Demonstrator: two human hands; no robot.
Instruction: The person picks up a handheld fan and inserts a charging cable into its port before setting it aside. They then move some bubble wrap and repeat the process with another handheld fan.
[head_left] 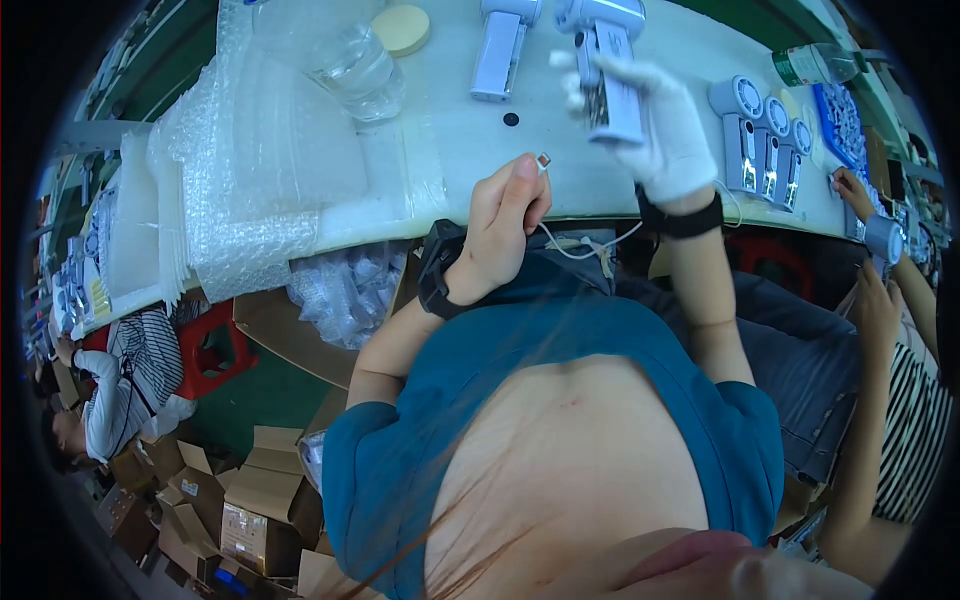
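My left hand (505,215) is bare and closed in a pinch. The small metal plug (544,160) of a white cable (575,254) sticks out past its thumb. Held over the table in my white-gloved right hand (668,135) is a silver-lavender handheld fan (615,95) with a round head and flat handle. My fingers wrap its handle, whose side facing my left hand shows a dark area. The plug and this fan are apart. A similar fan (498,58) lies further off, with a small black disc (511,119) nearer to me.
Bubble wrap (255,235) and a clear water container (365,80) occupy the table's left. Three fans (741,150) stand right, near a green-labelled bottle (805,66) and a blue tray (838,120). A co-worker's hand (855,192) is at far right. Cardboard boxes (262,505) crowd the floor.
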